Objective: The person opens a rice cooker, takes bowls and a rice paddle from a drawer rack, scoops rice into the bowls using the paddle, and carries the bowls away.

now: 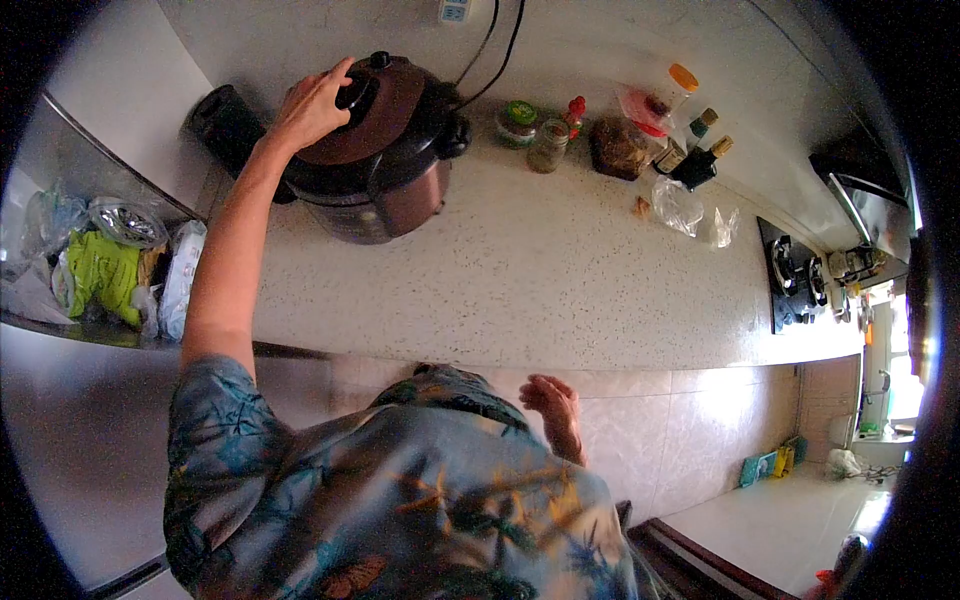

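A dark brown and black electric pressure cooker [385, 185] stands at the back left of the speckled countertop [540, 290], its lid on. My left hand [315, 105] reaches up to the lid, with its fingers curled round the black knob-like handle [354, 92]. Low in front of my body, beside the counter's front edge, hangs my right hand [550, 396], its fingers loosely bent and apart, with nothing in them. It touches neither the counter nor the cooker.
Jars [548, 146], a container of dark food [622, 148], bottles [704, 163] and a clear plastic bag [677, 204] line the wall. A gas stove [793, 275] is at the right. Bags [100, 270] fill a shelf at the left; a black cylindrical object [225, 128] stands beside the cooker.
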The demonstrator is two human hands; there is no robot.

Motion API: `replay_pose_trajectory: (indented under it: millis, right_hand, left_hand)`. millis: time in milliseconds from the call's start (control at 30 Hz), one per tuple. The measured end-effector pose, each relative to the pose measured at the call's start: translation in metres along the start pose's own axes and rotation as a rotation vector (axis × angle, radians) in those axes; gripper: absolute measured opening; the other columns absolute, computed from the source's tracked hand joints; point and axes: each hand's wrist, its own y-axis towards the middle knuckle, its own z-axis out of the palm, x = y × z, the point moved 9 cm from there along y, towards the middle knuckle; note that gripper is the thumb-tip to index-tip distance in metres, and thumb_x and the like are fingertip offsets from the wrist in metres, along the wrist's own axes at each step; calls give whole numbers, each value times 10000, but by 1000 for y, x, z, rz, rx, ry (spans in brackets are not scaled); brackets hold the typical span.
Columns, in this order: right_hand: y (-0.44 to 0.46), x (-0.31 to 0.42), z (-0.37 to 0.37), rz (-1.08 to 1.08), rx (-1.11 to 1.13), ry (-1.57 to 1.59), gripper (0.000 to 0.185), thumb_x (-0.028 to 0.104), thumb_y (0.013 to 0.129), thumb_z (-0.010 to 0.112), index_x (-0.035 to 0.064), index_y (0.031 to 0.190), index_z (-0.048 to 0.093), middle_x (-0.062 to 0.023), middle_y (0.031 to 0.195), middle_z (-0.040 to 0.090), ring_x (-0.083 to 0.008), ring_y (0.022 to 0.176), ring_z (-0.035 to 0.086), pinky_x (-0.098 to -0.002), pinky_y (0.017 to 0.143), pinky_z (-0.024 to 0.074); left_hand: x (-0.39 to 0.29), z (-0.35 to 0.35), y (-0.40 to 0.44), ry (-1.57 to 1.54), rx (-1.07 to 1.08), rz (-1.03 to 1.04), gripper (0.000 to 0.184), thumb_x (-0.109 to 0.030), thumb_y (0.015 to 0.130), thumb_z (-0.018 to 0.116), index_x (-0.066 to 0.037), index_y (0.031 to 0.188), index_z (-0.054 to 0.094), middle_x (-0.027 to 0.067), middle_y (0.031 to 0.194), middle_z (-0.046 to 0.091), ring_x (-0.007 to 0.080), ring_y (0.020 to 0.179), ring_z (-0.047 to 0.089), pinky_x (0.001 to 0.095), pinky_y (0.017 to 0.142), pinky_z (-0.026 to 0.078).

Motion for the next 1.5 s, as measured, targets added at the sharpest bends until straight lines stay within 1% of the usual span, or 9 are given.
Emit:
replay_pose_trajectory:
  millis: [167, 233, 567, 733, 933, 1067, 1333, 1500]
  right_hand:
    - [-2, -2, 1, 9, -8, 6, 282, 198, 841, 539, -54, 963, 571, -129, 773, 628, -201, 667, 614, -282, 598, 495]
    - [-2, -2, 1, 14, -17, 5, 279, 195, 841, 538, -55, 961, 571, -130, 771, 627, -202, 667, 613, -282, 598, 495]
    - [-6, -1, 4, 18, -26, 22, 274, 184, 845, 529, -58, 968, 565, -132, 777, 622, -199, 675, 609, -283, 601, 494]
    - [-7, 0, 4, 14, -31, 14, 271, 180, 846, 523, -57, 972, 565, -130, 775, 622, -200, 674, 609, -281, 603, 491]
    - [-5, -3, 2, 16, -25, 18, 279, 189, 839, 538, -57, 967, 568, -130, 776, 624, -200, 683, 613, -278, 605, 490]
    - [-5, -4, 2, 33, -44, 7, 282, 189, 836, 540, -60, 965, 569, -130, 776, 624, -202, 685, 613, -280, 604, 490]
    - [-5, -5, 2, 20, -37, 22, 298, 198, 829, 552, -61, 975, 564, -132, 775, 622, -205, 677, 610, -279, 604, 492]
    - [-4, -6, 1, 31, -44, 13, 296, 196, 829, 551, -60, 979, 561, -132, 779, 622, -204, 677, 609, -280, 605, 491]
  left_hand:
    - [0, -1, 0, -7, 7, -5, 700, -82, 647, 617, -82, 1289, 336, 118, 1132, 559, 315, 994, 551, 412, 867, 445]
    - [0, 0, 0, -1, 38, -53, 702, -81, 648, 614, -87, 1293, 335, 113, 1129, 561, 313, 991, 553, 407, 872, 443]
    - [5, 3, 0, 22, -4, -18, 703, -85, 651, 612, -99, 1294, 331, 104, 1128, 562, 310, 1026, 529, 406, 896, 423]
    - [2, 2, 0, -12, 28, -26, 695, -101, 657, 615, -98, 1292, 332, 105, 1133, 559, 309, 1027, 529, 410, 897, 419]
    - [-2, -1, -2, -25, 42, -57, 676, -87, 665, 612, -92, 1284, 339, 113, 1131, 559, 307, 1040, 522, 401, 891, 423]
    - [-1, 0, -1, -32, 40, -43, 673, -91, 674, 612, -95, 1288, 335, 110, 1137, 556, 304, 1044, 521, 400, 893, 425]
    - [6, 6, 0, -9, 62, -39, 719, -76, 666, 604, -91, 1318, 301, 106, 1174, 533, 299, 1048, 521, 414, 903, 422]
    - [4, 4, 0, 8, 49, -42, 710, -88, 662, 606, -100, 1309, 314, 100, 1166, 540, 300, 1042, 524, 411, 903, 421]
